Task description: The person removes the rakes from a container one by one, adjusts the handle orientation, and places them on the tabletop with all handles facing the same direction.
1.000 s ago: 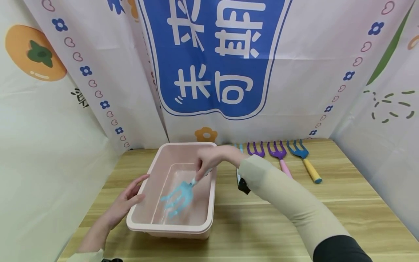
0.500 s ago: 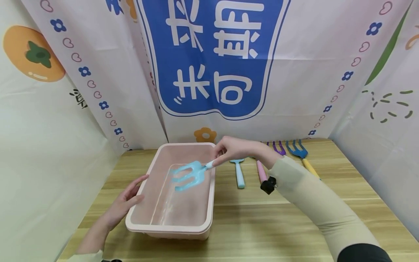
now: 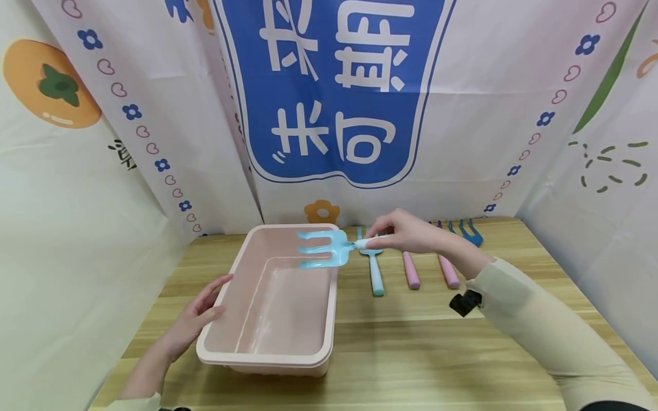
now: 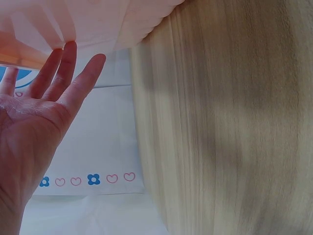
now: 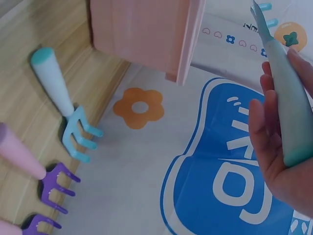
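Note:
My right hand [image 3: 411, 231] holds a light-blue garden hand fork [image 3: 336, 249] by its pale handle [image 5: 292, 103]. The fork is raised, its tines pointing left over the far right part of a pink plastic basin [image 3: 264, 359]. My left hand [image 3: 191, 321] rests against the basin's left side near the rim. From the left wrist, its fingers [image 4: 66, 68] look extended and touch the basin's outer wall. Just below the right hand, a second light-blue fork [image 3: 377, 277] lies on the table, its head partly covered by the held one.
Right of it lie two purple forks with pink handles [image 3: 411, 271] and a dark-blue fork [image 3: 470, 233], partly hidden by my right arm. The wooden table [image 3: 411, 354] ends at a printed cloth backdrop [image 3: 462, 142], with cloth walls at both sides.
My right hand has lifted the light-blue fork from inside the basin and carried it right and away, past the right rim. The fork has turned level. The left hand stays on the basin.

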